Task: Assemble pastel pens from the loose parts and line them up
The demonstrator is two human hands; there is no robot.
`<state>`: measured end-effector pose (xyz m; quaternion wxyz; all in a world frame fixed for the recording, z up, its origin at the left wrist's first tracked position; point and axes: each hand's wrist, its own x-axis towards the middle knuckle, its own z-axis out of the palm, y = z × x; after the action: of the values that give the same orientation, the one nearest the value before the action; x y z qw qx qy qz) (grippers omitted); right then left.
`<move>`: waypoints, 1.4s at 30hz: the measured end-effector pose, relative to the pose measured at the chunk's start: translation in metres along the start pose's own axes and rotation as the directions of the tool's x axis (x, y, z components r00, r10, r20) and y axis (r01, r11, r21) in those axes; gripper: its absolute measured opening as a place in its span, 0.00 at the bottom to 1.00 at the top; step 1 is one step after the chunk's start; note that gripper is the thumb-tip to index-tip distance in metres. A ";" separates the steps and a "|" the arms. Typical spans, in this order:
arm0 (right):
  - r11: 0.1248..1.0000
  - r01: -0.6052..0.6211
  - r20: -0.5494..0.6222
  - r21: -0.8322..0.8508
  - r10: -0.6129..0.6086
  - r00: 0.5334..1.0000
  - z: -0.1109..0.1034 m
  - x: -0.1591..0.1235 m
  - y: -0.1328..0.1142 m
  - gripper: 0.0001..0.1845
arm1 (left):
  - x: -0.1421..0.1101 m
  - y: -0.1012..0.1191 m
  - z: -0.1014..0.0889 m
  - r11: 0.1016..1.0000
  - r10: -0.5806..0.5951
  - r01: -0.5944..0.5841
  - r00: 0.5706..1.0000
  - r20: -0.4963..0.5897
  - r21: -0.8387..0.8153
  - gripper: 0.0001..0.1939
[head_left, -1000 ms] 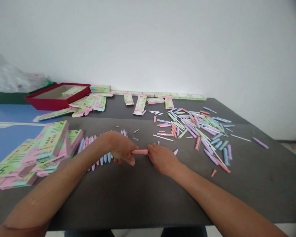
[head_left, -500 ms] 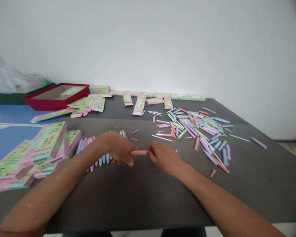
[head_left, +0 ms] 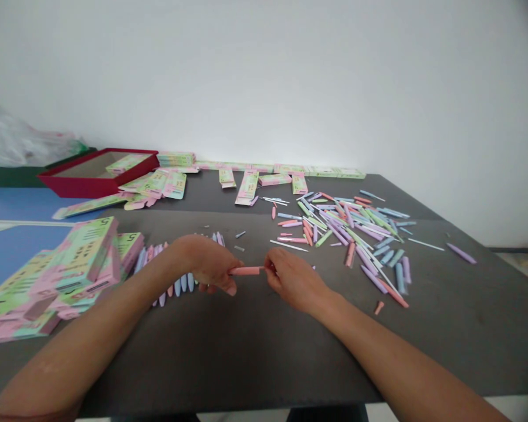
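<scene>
My left hand is closed around a coral pink pen barrel, which points level to the right. Part of the barrel is hidden in the palm. At its open right end my right hand pinches a thin piece, apparently a pen refill, that sticks out of the barrel. Most of that piece is covered by the fingers. Beneath and behind my left wrist lies a row of pastel pens, partly hidden by the forearm.
Loose pen parts and white refills lie in a heap at the right. Printed pen boxes are stacked at the left. A red tray stands behind them, near flattened cartons. More boxes line the wall.
A little more of the thin piece shows between the barrel's end and my right fingers. Both hands keep their grip, and the view has shifted slightly.
</scene>
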<state>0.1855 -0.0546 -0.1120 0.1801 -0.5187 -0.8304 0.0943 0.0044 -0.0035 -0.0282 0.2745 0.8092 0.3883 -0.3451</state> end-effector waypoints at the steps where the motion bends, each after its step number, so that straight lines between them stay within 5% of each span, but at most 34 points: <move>1: 1.000 0.005 -0.008 0.004 -0.005 1.000 -0.001 0.000 -0.001 0.02 | 0.000 0.000 0.000 1.000 -0.007 0.007 1.000 -0.001 0.005 0.15; 20: 0.995 0.092 -0.134 0.043 -0.086 0.987 -0.014 -0.004 -0.008 0.03 | 0.002 -0.002 0.002 1.000 -0.003 0.003 1.000 0.013 -0.018 0.20; 31: 0.989 0.053 0.234 -0.139 -0.019 0.972 0.005 0.002 0.006 0.07 | -0.005 0.005 -0.002 1.000 -0.009 0.009 1.000 -0.001 0.014 0.16; 42: 0.998 0.064 0.268 0.012 -0.065 0.961 -0.008 -0.001 0.020 0.15 | -0.003 0.005 0.000 0.999 -0.010 0.011 1.000 -0.013 0.045 0.16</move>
<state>0.2052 -0.0468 -0.1113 0.0698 -0.4736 -0.8635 0.1589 0.0070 -0.0077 -0.0250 0.2519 0.8153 0.3865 -0.3499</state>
